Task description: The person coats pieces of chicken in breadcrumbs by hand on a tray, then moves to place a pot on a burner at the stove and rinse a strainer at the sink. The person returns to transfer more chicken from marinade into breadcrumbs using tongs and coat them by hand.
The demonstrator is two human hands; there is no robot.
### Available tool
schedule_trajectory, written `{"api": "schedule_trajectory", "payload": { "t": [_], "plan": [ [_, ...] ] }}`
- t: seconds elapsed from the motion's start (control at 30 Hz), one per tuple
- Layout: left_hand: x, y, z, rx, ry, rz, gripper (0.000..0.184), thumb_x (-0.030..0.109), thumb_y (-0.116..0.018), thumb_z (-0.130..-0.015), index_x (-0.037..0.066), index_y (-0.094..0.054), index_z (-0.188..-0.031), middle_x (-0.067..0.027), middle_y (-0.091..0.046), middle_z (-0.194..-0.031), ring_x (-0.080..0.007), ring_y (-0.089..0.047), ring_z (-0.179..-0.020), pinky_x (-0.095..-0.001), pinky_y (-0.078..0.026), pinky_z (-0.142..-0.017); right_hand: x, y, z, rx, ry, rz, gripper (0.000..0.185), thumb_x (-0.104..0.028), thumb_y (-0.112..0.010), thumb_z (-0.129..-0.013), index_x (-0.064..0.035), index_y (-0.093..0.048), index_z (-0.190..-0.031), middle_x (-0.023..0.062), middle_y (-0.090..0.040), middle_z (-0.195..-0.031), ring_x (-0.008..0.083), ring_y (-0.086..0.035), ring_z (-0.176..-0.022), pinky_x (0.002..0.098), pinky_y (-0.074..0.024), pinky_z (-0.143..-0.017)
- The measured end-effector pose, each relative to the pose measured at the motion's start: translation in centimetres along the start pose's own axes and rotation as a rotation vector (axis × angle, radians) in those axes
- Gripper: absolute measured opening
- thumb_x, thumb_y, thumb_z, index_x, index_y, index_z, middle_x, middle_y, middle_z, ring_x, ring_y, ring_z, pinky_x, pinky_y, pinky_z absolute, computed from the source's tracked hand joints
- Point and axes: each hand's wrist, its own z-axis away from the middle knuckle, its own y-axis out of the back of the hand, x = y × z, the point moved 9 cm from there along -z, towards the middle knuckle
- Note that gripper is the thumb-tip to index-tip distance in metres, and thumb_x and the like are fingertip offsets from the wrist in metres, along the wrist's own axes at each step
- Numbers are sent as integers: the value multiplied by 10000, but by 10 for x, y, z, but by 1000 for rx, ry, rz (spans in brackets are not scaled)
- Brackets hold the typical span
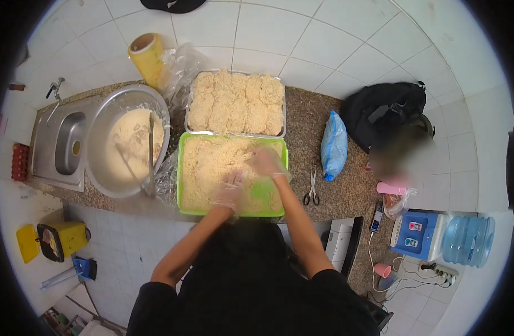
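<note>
A green tray [181,173] of pale breadcrumbs [206,162] lies in front of me, its green bottom bare at the lower right. My left hand [230,187], in a clear plastic glove, rests on the crumbs near the tray's middle with its fingers stretched out. My right hand [266,162], also gloved, is over the crumbs at the right side; motion smears its fingers, and whether it holds anything cannot be made out. Just behind, a metal tray [283,120] is filled with rows of crumb-coated pieces [234,103].
Left of the trays stands a large metal bowl [94,145] of pale batter with utensils, beside a sink [72,143]. A yellow film roll [146,59] is behind. Scissors [311,190], a blue bag [334,145] and a black backpack [380,109] lie to the right, with a water dispenser [417,235] farther over.
</note>
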Motion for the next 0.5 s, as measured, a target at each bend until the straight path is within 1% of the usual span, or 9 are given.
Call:
{"api": "schedule_trajectory", "payload": {
  "t": [0.03,0.1,0.13,0.2,0.3,0.33,0.4,0.43,0.5],
  "plan": [
    [-1,-1,3,43,-7,39,589,189,-416,-996,-21,-357,-1543,-189,-344,-1625,-343,-306,-1517,-482,-202,-1252,-1,2,2,-102,-59,-117,489,-408,-734,-796,-45,-737,-1122,254,-720,-1041,387,-690,-971,472,-524,-856],
    [-13,0,3,149,-16,117,538,176,-438,-1002,22,-443,-1518,-206,-449,-1561,-328,-397,-1476,-455,-275,-1231,4,-3,-4,72,71,-157,462,-400,-737,-794,-57,-750,-1102,246,-725,-973,386,-699,-920,448,-534,-823],
    [-22,16,11,204,33,294,505,189,-464,-1005,41,-490,-1487,-201,-529,-1456,-320,-470,-1399,-442,-342,-1174,7,-6,-2,152,129,-183,448,-396,-739,-793,-64,-757,-1093,242,-728,-939,385,-704,-894,436,-538,-806],
    [-45,62,35,310,130,637,442,214,-515,-1011,79,-584,-1427,-192,-687,-1247,-305,-618,-1245,-416,-475,-1060,13,-15,-5,26,66,-110,462,-386,-735,-802,-78,-745,-1147,245,-726,-917,370,-713,-869,423,-543,-793],
    [-79,63,63,360,294,333,308,286,-604,-999,101,-716,-1218,-152,-717,-915,-317,-694,-927,-415,-558,-824,3,-8,1,-65,41,-76,498,-365,-738,-810,-75,-722,-1215,248,-727,-917,353,-722,-873,414,-545,-796],
    [-88,71,72,480,290,351,276,290,-618,-992,95,-719,-1158,-150,-700,-886,-325,-682,-879,-431,-549,-783,-5,-2,5,-83,46,-70,513,-357,-741,-811,-69,-713,-1235,249,-728,-922,348,-724,-881,413,-545,-801],
    [-102,85,96,718,287,388,239,298,-646,-978,82,-725,-1039,-147,-667,-830,-341,-657,-782,-464,-532,-702,-22,9,11,-70,98,-106,489,-347,-726,-802,-44,-715,-1185,247,-734,-974,381,-717,-927,441,-547,-842],
    [-112,81,103,713,368,435,228,280,-671,-963,65,-685,-891,-174,-660,-827,-367,-650,-748,-478,-521,-661,-28,11,12,-62,125,-124,479,-342,-718,-797,-31,-716,-1161,246,-737,-1000,397,-714,-950,455,-548,-862],
    [-123,73,109,646,468,473,238,281,-680,-958,59,-672,-872,-182,-649,-811,-373,-647,-734,-476,-518,-648,-9,-6,-1,84,165,-243,515,-316,-775,-785,-29,-708,-1207,244,-740,-986,347,-725,-924,426,-547,-831]
  ]
}}
